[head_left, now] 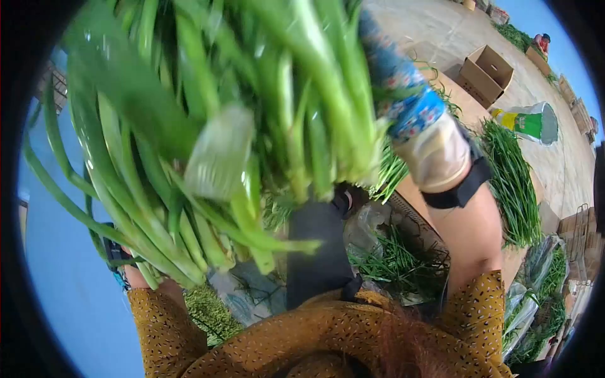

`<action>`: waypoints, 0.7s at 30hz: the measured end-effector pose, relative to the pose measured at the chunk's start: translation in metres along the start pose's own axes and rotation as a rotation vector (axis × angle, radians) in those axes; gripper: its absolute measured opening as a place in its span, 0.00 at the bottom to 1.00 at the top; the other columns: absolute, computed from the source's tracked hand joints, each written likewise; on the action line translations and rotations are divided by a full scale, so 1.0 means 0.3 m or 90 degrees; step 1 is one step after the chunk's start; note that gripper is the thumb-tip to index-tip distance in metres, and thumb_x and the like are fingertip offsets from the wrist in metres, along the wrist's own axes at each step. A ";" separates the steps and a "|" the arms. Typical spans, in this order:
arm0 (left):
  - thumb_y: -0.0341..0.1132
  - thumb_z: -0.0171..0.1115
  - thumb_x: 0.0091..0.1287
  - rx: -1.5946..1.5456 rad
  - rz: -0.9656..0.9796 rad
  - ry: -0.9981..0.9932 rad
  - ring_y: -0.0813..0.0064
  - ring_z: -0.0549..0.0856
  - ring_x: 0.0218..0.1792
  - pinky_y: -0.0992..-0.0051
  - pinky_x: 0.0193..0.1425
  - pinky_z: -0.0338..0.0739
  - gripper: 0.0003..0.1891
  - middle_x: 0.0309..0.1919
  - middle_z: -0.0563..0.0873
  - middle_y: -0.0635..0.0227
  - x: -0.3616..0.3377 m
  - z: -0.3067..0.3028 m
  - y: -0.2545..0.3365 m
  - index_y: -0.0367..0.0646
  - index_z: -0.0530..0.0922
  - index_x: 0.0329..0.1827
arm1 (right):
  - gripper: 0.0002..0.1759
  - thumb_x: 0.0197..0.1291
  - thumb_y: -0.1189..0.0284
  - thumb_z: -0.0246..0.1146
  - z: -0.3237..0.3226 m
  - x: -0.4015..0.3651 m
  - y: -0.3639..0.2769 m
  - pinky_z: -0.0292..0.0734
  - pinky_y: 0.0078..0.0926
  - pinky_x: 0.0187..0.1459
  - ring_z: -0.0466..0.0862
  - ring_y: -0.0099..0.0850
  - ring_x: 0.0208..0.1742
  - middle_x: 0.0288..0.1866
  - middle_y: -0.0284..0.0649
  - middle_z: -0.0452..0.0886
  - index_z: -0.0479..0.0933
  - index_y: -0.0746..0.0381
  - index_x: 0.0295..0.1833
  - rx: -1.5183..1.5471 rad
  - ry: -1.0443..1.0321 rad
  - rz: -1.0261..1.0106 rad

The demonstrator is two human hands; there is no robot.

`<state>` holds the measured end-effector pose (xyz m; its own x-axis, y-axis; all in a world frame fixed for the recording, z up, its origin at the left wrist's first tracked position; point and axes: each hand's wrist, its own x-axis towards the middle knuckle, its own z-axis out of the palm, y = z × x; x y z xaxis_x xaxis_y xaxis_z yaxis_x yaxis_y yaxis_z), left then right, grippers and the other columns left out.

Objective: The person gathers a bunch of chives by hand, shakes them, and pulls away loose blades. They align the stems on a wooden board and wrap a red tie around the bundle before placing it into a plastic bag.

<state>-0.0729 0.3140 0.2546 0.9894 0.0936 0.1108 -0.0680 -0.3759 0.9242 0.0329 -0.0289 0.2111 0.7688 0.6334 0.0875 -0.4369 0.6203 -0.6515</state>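
A thick bunch of long green onion stalks (252, 94) is held up close to the camera and fills the upper left of the view. My right hand (416, 126), in a blue flowered glove with a pale cuff, grips the bunch from the right side, with a black band on its wrist. My left hand (217, 154) is mostly hidden behind the stalks. Only a pale, blurred gloved part shows across the front of the bunch, and its forearm comes up from the lower left. Both sleeves are mustard yellow with dark dots.
A wooden table (466, 107) carries a long heap of green stalks (513, 183) and a green and white bag (532, 123). An open cardboard box (485, 72) stands behind. A basket with cut greens (403, 252) sits below my hands. Bagged greens (535, 302) lie at the right. Another person (541, 43) is far off.
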 end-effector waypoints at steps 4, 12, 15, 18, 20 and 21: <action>0.43 0.53 0.72 -0.042 0.088 -0.112 0.73 0.77 0.58 0.73 0.62 0.72 0.21 0.59 0.76 0.63 0.071 0.221 0.144 0.40 0.69 0.62 | 0.24 0.66 0.59 0.56 0.004 -0.226 -0.148 0.81 0.32 0.50 0.83 0.32 0.49 0.52 0.43 0.81 0.73 0.64 0.59 -0.066 0.066 -0.042; 0.44 0.51 0.73 -0.271 0.194 -0.455 0.72 0.77 0.57 0.73 0.62 0.72 0.20 0.57 0.77 0.64 0.172 1.016 0.389 0.39 0.71 0.60 | 0.21 0.64 0.65 0.58 -0.139 -0.874 -0.455 0.81 0.33 0.48 0.84 0.33 0.47 0.51 0.43 0.82 0.75 0.65 0.58 -0.164 0.331 -0.183; 0.44 0.50 0.74 -0.365 0.162 -0.566 0.72 0.77 0.57 0.73 0.62 0.71 0.20 0.56 0.78 0.64 0.095 1.325 0.414 0.39 0.72 0.59 | 0.20 0.63 0.67 0.59 -0.227 -1.151 -0.534 0.82 0.33 0.48 0.84 0.34 0.46 0.50 0.43 0.83 0.75 0.65 0.57 -0.169 0.442 -0.241; 0.45 0.49 0.74 -0.428 0.083 -0.666 0.72 0.77 0.56 0.73 0.62 0.71 0.20 0.55 0.78 0.64 -0.047 1.587 0.354 0.38 0.73 0.58 | 0.19 0.62 0.69 0.59 -0.359 -1.427 -0.596 0.82 0.33 0.48 0.84 0.34 0.46 0.50 0.43 0.83 0.76 0.66 0.57 -0.149 0.552 -0.287; 0.45 0.51 0.73 -0.425 0.035 -0.706 0.72 0.77 0.56 0.73 0.62 0.71 0.20 0.55 0.78 0.64 -0.132 1.761 0.249 0.38 0.73 0.58 | 0.19 0.62 0.70 0.60 -0.544 -1.565 -0.579 0.82 0.33 0.47 0.84 0.34 0.45 0.49 0.43 0.83 0.76 0.66 0.56 -0.113 0.593 -0.298; 0.45 0.52 0.72 -0.419 0.004 -0.734 0.71 0.77 0.56 0.73 0.62 0.71 0.21 0.56 0.78 0.63 -0.192 1.875 0.182 0.38 0.73 0.58 | 0.18 0.61 0.71 0.60 -0.616 -1.642 -0.566 0.82 0.34 0.47 0.84 0.34 0.45 0.49 0.43 0.83 0.76 0.66 0.56 -0.100 0.622 -0.299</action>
<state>-0.0614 -0.2304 0.0930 0.5078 -0.8602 0.0465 0.2014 0.1710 0.9645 -0.1853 -0.5319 0.1394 0.9119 -0.3345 -0.2378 0.0082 0.5942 -0.8043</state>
